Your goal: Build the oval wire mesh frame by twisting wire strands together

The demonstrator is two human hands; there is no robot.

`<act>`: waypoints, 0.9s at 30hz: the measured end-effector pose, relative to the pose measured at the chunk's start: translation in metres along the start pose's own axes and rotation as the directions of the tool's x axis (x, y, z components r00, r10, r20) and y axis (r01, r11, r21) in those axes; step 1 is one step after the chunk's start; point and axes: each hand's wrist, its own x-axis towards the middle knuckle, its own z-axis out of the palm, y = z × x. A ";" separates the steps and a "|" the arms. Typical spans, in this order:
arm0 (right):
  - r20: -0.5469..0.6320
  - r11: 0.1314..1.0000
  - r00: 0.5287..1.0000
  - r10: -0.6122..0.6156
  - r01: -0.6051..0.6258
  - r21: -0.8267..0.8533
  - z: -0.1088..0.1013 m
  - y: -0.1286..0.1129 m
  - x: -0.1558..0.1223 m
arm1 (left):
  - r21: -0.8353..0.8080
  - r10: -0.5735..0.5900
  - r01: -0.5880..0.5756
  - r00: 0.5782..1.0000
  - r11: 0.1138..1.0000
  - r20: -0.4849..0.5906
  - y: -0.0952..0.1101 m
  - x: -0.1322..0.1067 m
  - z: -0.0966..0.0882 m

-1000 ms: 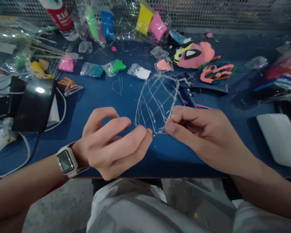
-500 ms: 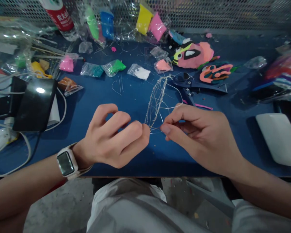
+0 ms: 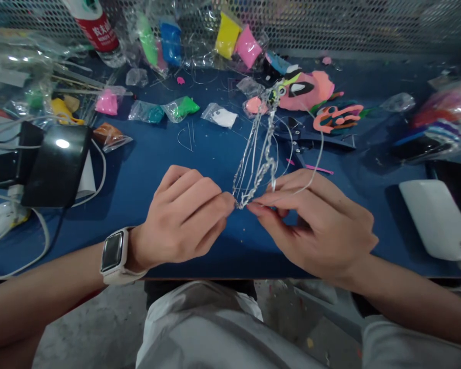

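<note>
A frame of twisted silver wire (image 3: 267,166) stands tilted between my hands, its far end reaching toward the clay figures. My left hand (image 3: 192,212) pinches its near lower end from the left, fingers curled. From the right, my right hand (image 3: 311,220) pinches the wire close to the same end, thumb against forefinger. A loose wire strand curves up over the back of my right hand. Just behind the frame lie dark-handled pliers (image 3: 311,138) and a thin pink stick (image 3: 319,169). The exact fingertip contact is partly hidden.
Bagged clay lies across the back: green (image 3: 186,105), white (image 3: 225,117), yellow (image 3: 228,36). A pink clay figure (image 3: 311,92) rests behind the pliers. At left are a black power bank (image 3: 57,166) and cables; at right, a white device (image 3: 438,220). A bottle (image 3: 98,33) stands back left.
The wire frame has turned and tilted, with its far end now higher and nearer the pink figure. My right hand has shifted its pinch closer to my left fingertips. A loose strand now arcs over it.
</note>
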 end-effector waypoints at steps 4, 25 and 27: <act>0.000 0.992 0.997 -0.076 0.076 -0.097 0.002 0.007 -0.004 | -0.072 -0.084 0.086 0.996 0.994 0.035 0.003 0.001 -0.003; 0.103 0.984 0.985 -0.139 0.149 -0.096 0.006 0.023 0.013 | -0.505 -0.516 0.635 0.771 0.584 0.373 -0.002 0.009 -0.007; 0.047 0.997 0.998 -0.050 0.052 -0.051 0.007 0.024 0.012 | -0.428 -0.471 0.553 0.833 0.715 0.290 -0.004 0.007 -0.007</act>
